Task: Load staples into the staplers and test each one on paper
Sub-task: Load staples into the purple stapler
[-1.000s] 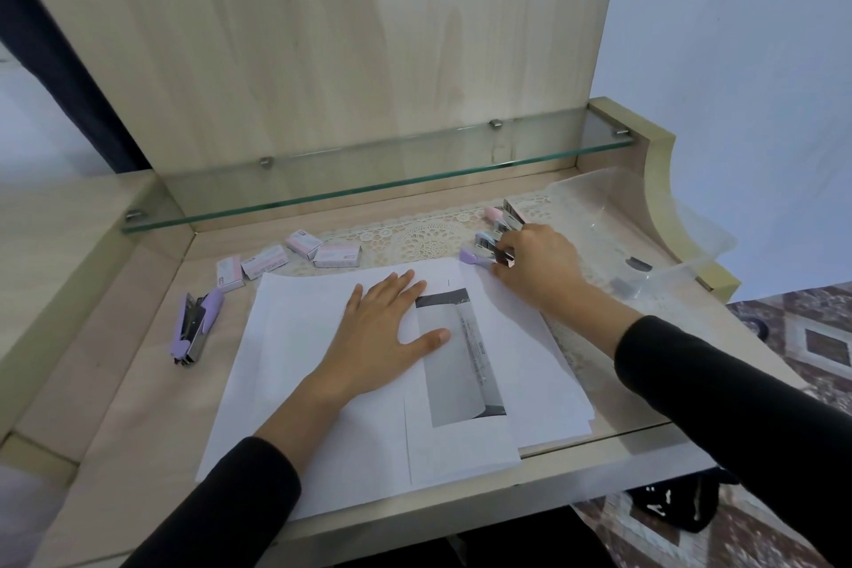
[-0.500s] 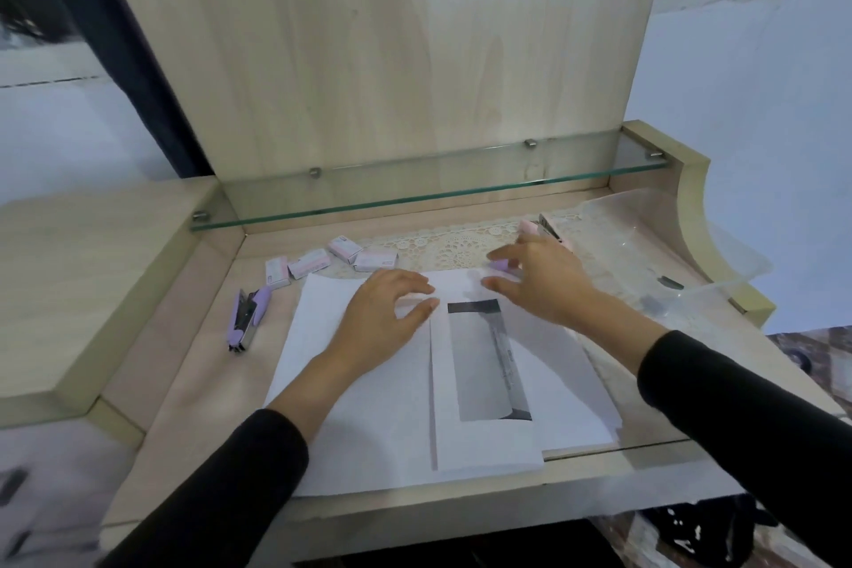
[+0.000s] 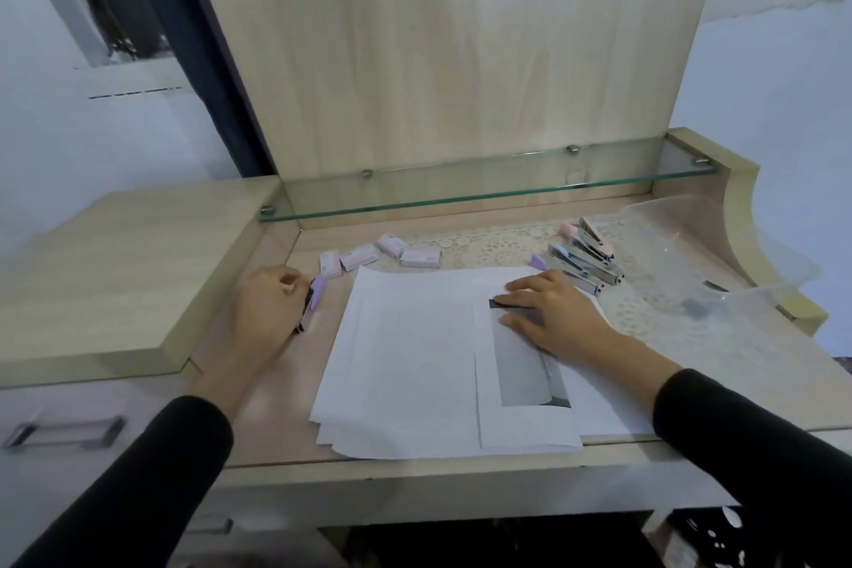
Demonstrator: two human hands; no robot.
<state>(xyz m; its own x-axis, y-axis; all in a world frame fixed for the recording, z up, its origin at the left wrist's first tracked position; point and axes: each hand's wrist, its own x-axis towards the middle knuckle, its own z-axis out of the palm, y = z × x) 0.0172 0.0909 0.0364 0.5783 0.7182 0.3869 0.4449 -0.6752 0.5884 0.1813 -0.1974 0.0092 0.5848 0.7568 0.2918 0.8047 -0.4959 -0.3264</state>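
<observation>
A stack of white paper (image 3: 415, 364) lies in the middle of the desk, its top sheet printed with a grey rectangle. My right hand (image 3: 553, 314) rests flat on the top of that sheet, fingers apart. At the desk's left side my left hand (image 3: 265, 304) closes around a purple stapler (image 3: 313, 297) that lies on the wood. Several staplers (image 3: 583, 256), pink, blue and purple, lie side by side beyond my right hand. Several small pink staple boxes (image 3: 380, 255) sit in a row behind the paper.
A clear plastic tray (image 3: 719, 244) stands at the right on a lace mat (image 3: 488, 240). A glass shelf (image 3: 484, 191) spans the back above the desk. A raised wooden cabinet top (image 3: 115, 263) borders the left side, with a drawer handle (image 3: 64, 431) below.
My left hand left the paper and moved left onto the purple stapler. My right hand drew back from the row of staplers and settled on the printed sheet.
</observation>
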